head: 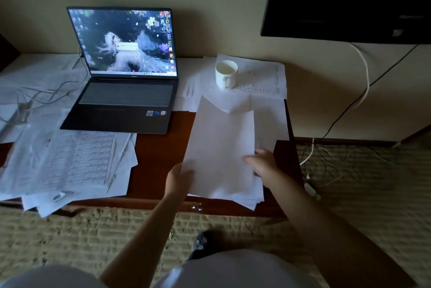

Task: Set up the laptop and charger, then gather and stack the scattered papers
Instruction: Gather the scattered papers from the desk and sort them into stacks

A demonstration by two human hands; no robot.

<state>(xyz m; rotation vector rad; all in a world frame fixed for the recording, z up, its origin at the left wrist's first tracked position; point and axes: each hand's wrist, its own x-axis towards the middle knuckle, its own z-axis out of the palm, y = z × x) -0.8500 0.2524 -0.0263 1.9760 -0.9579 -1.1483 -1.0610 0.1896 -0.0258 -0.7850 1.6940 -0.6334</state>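
An open laptop (126, 73) with its screen lit stands at the back left of the brown table (161, 159). A thin charger cable (46, 94) runs from its left side across the papers there. My left hand (179, 178) and my right hand (263, 161) both grip a bundle of white sheets (221, 145), one hand at each side of its near end, with the far end tilted up over the table. More printed papers (67, 161) lie spread at the left. Further sheets (261, 77) lie at the back right.
A white mug (225, 74) stands on the back-right sheets. A dark screen (349, 0) hangs on the wall at upper right, with cables (363, 84) trailing down to the carpet (363, 178). My foot (203, 243) is on the carpet before the table's front edge.
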